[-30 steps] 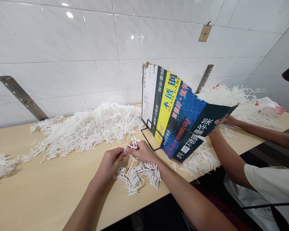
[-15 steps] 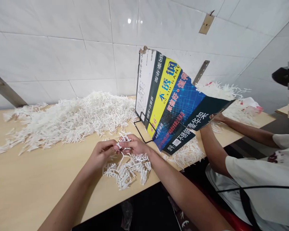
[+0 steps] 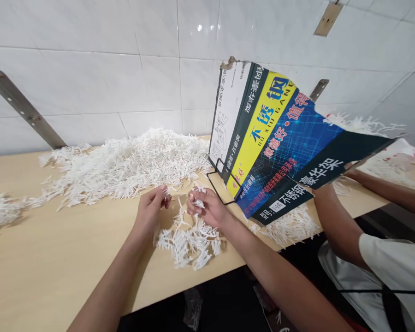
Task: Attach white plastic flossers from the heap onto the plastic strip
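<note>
My left hand is closed in a pinch, with a small white plastic piece showing at its fingertips. To its right, my right hand curls around white branched plastic sprigs, their tips poking out between thumb and fingers. Below and between both hands is a cluster of white branched plastic sprigs, its thin stem rising toward the right hand. Whether the cluster hangs from that hand or rests on the table I cannot tell. The hands are apart.
A large heap of white sprigs lies along the wall, a smaller one at far left. A printed cardboard panel stands in a black wire stand to the right. Beyond it are a co-worker's arms and more sprigs.
My hands, together at the sprigs half a second ago, have moved apart. The right hand now curls around sprigs. The view has shifted left, showing the small heap at far left.
</note>
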The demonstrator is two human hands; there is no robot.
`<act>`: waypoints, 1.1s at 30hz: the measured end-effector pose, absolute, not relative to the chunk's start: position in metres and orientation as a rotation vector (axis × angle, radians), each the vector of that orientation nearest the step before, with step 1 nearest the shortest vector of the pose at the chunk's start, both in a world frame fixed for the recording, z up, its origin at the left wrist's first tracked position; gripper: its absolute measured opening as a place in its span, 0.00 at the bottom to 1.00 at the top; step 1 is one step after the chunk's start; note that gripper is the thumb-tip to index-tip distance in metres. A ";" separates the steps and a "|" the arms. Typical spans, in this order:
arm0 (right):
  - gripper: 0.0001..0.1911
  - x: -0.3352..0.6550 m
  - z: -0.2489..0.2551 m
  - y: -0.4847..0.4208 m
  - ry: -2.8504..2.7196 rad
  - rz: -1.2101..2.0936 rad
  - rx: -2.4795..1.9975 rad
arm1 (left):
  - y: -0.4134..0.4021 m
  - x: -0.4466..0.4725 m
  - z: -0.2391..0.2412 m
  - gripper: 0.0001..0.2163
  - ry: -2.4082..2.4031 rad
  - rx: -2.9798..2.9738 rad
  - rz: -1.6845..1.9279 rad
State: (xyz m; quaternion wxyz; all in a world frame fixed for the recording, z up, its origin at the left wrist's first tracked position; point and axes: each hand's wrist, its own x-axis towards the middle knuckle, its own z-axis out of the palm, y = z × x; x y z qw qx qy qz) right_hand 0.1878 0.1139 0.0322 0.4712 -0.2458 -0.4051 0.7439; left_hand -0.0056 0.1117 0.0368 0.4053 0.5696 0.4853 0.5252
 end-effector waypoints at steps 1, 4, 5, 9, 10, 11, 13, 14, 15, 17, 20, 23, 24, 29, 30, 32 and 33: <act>0.18 0.189 0.032 0.116 -0.952 1.800 -0.610 | 0.113 -0.006 0.035 0.22 1.347 1.527 1.304; 0.16 0.196 0.034 0.117 -0.895 1.803 -0.547 | 0.118 -0.009 0.027 0.18 1.559 1.797 1.224; 0.16 0.198 0.036 0.116 -0.902 1.809 -0.518 | 0.120 -0.010 0.025 0.16 1.576 1.885 1.219; 0.16 0.199 0.039 0.113 -0.935 1.790 -0.486 | 0.122 -0.010 0.020 0.13 1.579 2.159 1.396; 0.16 0.198 0.038 0.113 -0.922 1.776 -0.515 | 0.119 -0.009 0.021 0.13 1.561 2.190 1.447; 0.18 0.196 0.037 0.114 -0.902 1.756 -0.561 | 0.115 -0.008 0.023 0.12 1.523 2.204 1.477; 0.23 0.193 0.032 0.117 -0.877 1.691 -0.674 | 0.105 -0.003 0.029 0.12 1.401 2.171 1.460; 0.24 0.192 0.030 0.119 -0.893 1.648 -0.723 | 0.100 0.001 0.033 0.12 1.339 2.129 1.424; 0.25 0.190 0.027 0.120 -0.941 1.605 -0.763 | 0.096 0.005 0.036 0.13 1.291 2.075 1.381; 0.23 0.188 0.023 0.122 -1.097 1.494 -0.829 | 0.091 0.013 0.039 0.14 1.247 1.947 1.306; 0.21 0.186 0.017 0.125 -1.248 1.296 -0.929 | 0.095 0.021 0.034 0.21 1.211 1.732 1.154; 0.22 0.186 0.011 0.130 -1.270 1.230 -0.989 | 0.104 0.020 0.023 0.26 1.104 1.598 1.023; 0.23 0.186 0.009 0.132 -1.282 1.237 -0.997 | 0.106 0.019 0.019 0.26 1.085 1.587 1.015; 0.23 0.187 0.001 0.134 -1.324 1.143 -1.074 | 0.110 0.016 0.014 0.19 1.225 1.640 1.072; 0.23 0.186 0.000 0.133 -1.328 1.092 -1.110 | 0.109 0.017 0.015 0.18 1.244 1.656 1.070; 0.22 0.186 0.000 0.130 -1.327 0.983 -1.183 | 0.108 0.019 0.017 0.18 1.252 1.665 1.051; 0.22 0.186 0.000 0.128 -1.324 0.938 -1.206 | 0.107 0.020 0.018 0.19 1.247 1.650 1.042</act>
